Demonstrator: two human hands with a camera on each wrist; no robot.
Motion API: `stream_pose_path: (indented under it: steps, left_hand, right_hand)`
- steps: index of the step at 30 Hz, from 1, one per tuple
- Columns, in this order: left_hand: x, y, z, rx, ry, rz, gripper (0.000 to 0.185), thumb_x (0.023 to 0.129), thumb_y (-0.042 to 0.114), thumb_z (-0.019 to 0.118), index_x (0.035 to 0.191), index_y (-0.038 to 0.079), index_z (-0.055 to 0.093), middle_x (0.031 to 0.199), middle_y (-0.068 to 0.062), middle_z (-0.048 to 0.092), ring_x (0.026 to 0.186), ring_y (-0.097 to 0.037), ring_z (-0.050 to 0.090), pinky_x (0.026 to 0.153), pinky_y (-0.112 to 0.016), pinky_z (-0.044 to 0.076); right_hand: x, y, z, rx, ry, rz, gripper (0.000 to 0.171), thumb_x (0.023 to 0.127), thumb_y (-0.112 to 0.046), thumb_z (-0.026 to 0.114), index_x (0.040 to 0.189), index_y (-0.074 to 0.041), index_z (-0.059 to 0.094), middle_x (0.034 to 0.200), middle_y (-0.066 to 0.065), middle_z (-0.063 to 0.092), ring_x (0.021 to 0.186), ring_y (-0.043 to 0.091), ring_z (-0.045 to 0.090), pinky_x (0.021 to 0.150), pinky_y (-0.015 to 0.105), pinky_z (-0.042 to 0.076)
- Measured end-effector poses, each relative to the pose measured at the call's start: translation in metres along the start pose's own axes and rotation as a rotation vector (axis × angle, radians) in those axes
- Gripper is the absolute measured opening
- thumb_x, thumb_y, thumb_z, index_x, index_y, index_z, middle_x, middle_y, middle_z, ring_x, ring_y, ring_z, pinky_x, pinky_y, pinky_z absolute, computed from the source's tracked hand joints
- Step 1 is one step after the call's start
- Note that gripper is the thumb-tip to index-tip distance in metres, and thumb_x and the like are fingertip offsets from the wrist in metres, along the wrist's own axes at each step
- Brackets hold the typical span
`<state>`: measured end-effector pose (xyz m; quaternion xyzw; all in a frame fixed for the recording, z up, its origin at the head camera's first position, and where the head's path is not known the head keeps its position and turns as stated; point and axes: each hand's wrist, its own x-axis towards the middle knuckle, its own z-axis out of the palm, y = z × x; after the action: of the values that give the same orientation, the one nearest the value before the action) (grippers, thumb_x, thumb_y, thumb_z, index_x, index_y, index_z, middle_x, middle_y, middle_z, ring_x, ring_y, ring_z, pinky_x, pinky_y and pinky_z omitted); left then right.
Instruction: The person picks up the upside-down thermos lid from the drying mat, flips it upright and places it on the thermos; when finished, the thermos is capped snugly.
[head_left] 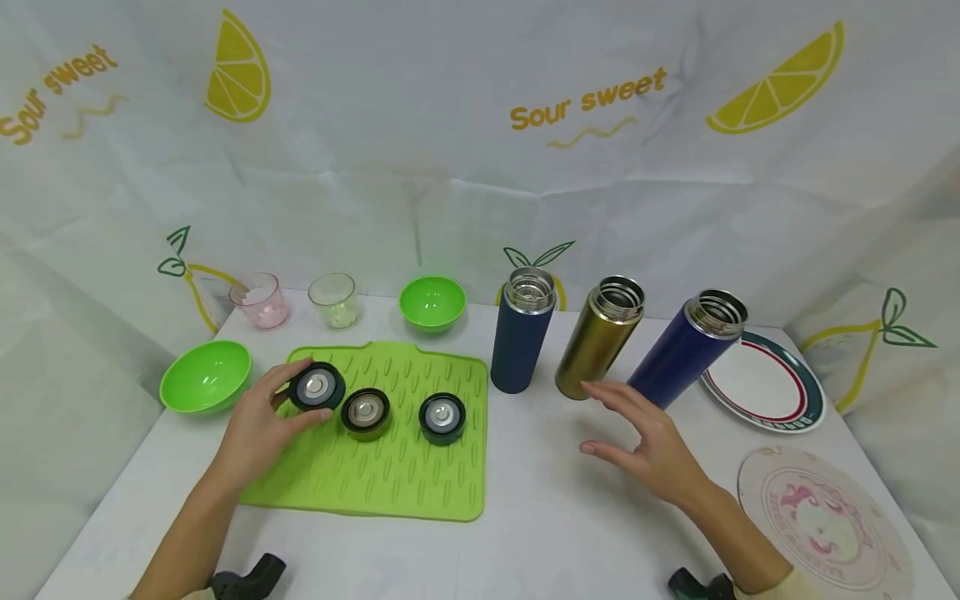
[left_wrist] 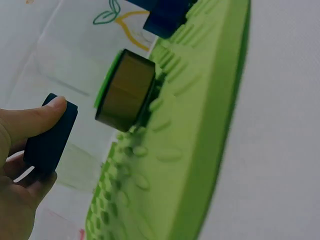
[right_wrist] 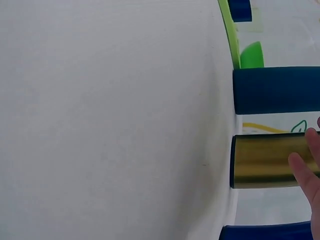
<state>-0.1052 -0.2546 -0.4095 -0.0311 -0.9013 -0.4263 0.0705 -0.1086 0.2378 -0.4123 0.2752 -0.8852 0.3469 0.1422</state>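
My left hand (head_left: 257, 427) pinches a dark blue bottle lid (head_left: 316, 387) between thumb and fingers, its inner side facing up, over the left part of the green mat (head_left: 360, 483). In the left wrist view the lid (left_wrist: 52, 137) shows raised off the mat. A gold lid (head_left: 366, 414) and another dark lid (head_left: 442, 417) lie inner side up on the mat. My right hand (head_left: 652, 446), fingers spread and holding nothing, is in front of the gold bottle (head_left: 597, 340) and blue bottle (head_left: 678, 350). A dark navy bottle (head_left: 521, 342) stands left of them. All three bottles are uncapped.
Two green bowls (head_left: 206, 377) (head_left: 432, 303), a pink glass (head_left: 264, 304) and a clear glass (head_left: 333, 300) stand at the back and left. On the right are a rimmed plate (head_left: 806, 392) and a round pink-printed mat (head_left: 825, 521). A printed cloth hangs behind.
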Motion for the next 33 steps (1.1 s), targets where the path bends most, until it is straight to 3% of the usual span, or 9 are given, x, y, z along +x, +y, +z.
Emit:
stream_pose_path:
  steps: [3,6,11,18,25,33]
  left_hand:
    - [0.011,0.017,0.004,-0.069,-0.002,0.075,0.078,0.08,0.013,0.087,0.148,0.007,0.051,0.148,-0.015,0.054,0.132,0.004,0.048,0.102,-0.001,0.041]
    - [0.021,0.032,0.012,-0.133,-0.031,0.127,0.078,0.079,0.01,0.088,0.148,0.007,0.052,0.148,-0.014,0.054,0.123,0.021,0.042,0.1,0.003,0.039]
    - [0.031,0.057,0.029,-0.206,-0.098,0.183,0.077,0.077,0.008,0.088,0.146,0.009,0.054,0.147,-0.012,0.056,0.124,0.012,0.049,0.101,-0.002,0.044]
    - [0.041,0.095,0.063,-0.268,-0.166,0.295,0.075,0.073,0.009,0.091,0.141,0.012,0.059,0.139,-0.005,0.061,0.124,-0.015,0.061,0.102,-0.016,0.052]
    - [0.042,0.122,0.086,-0.298,-0.199,0.364,0.074,0.07,0.008,0.093,0.138,0.01,0.063,0.134,-0.006,0.06,0.12,-0.022,0.064,0.101,-0.036,0.058]
    - [0.04,0.137,0.107,-0.344,-0.235,0.436,0.074,0.069,0.004,0.093,0.136,0.006,0.063,0.134,-0.008,0.064,0.123,-0.024,0.065,0.101,-0.026,0.056]
  right_hand:
    - [0.003,-0.001,-0.003,-0.007,-0.001,-0.006,0.072,0.073,-0.011,0.09,0.14,-0.01,0.061,0.135,0.003,0.066,0.126,-0.007,0.055,0.099,0.005,0.045]
    - [0.006,-0.003,-0.005,-0.009,0.001,-0.009,0.071,0.073,-0.011,0.09,0.139,-0.01,0.062,0.135,0.003,0.066,0.125,-0.003,0.058,0.099,0.005,0.045]
    - [0.013,-0.006,-0.006,0.024,-0.002,-0.007,0.07,0.075,-0.011,0.089,0.139,-0.01,0.062,0.137,0.003,0.065,0.124,0.0,0.059,0.1,0.007,0.047]
    - [0.024,-0.01,-0.008,0.091,-0.002,-0.018,0.069,0.077,-0.006,0.087,0.14,-0.01,0.061,0.137,0.006,0.064,0.125,0.003,0.06,0.099,0.014,0.053]
    - [0.037,-0.015,-0.003,0.173,0.029,-0.071,0.069,0.076,-0.001,0.086,0.14,-0.011,0.061,0.135,0.008,0.065,0.125,-0.002,0.059,0.1,0.015,0.052]
    - [0.044,-0.02,0.008,0.247,0.03,-0.072,0.065,0.079,-0.001,0.084,0.139,-0.013,0.062,0.133,0.009,0.065,0.116,0.012,0.068,0.097,0.019,0.056]
